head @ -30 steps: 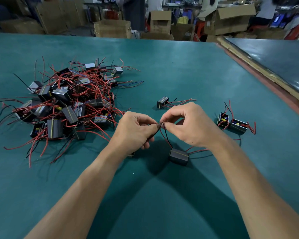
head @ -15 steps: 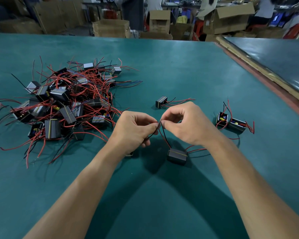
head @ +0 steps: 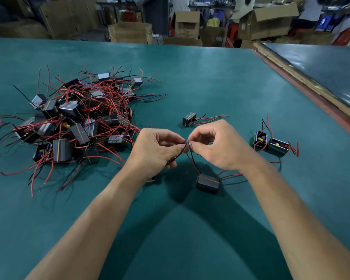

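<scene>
Over the table (head: 210, 81), black wires (head: 178, 155) are pinched tip to tip by the left hand (head: 156, 152) and right hand (head: 220, 147). The box (head: 208, 183) is set below, likely for twisting slack.

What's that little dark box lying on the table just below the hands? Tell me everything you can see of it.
The box is small, dark, block-shaped, plastic-looking, with a thin yellow band round it. It lies flat on the green table, untouched by either hand. Red wires trail from its right side along the table; a black and red pair of wires rises to the right hand, which pinches them beside a black wire held by the left hand.
</scene>
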Motion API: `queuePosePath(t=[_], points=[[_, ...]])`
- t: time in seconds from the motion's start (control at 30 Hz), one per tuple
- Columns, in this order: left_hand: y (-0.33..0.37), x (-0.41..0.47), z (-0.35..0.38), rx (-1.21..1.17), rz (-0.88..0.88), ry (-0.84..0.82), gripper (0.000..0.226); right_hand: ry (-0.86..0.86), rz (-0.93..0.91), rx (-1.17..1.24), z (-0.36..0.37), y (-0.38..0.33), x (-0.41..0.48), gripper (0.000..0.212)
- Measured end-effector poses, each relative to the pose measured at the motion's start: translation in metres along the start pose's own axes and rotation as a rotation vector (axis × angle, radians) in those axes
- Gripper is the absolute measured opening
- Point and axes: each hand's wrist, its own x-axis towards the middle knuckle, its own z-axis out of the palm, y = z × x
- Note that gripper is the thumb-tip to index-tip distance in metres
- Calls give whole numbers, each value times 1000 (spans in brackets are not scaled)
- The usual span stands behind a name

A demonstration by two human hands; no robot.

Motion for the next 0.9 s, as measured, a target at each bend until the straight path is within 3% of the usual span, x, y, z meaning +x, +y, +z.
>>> queuePosePath(t=[0.3, 0.63, 0.9], points=[[1, -2, 1, 30, 2, -32, 24, 24, -39, 35, -1, -1, -1, 19], [0, -2, 2, 39, -2, -39, 11, -29, -35, -21, -3, -1, -1, 15], [-4, -2, 4, 103, 91, -18, 11, -39, 112, -39, 5, 3, 2, 22]])
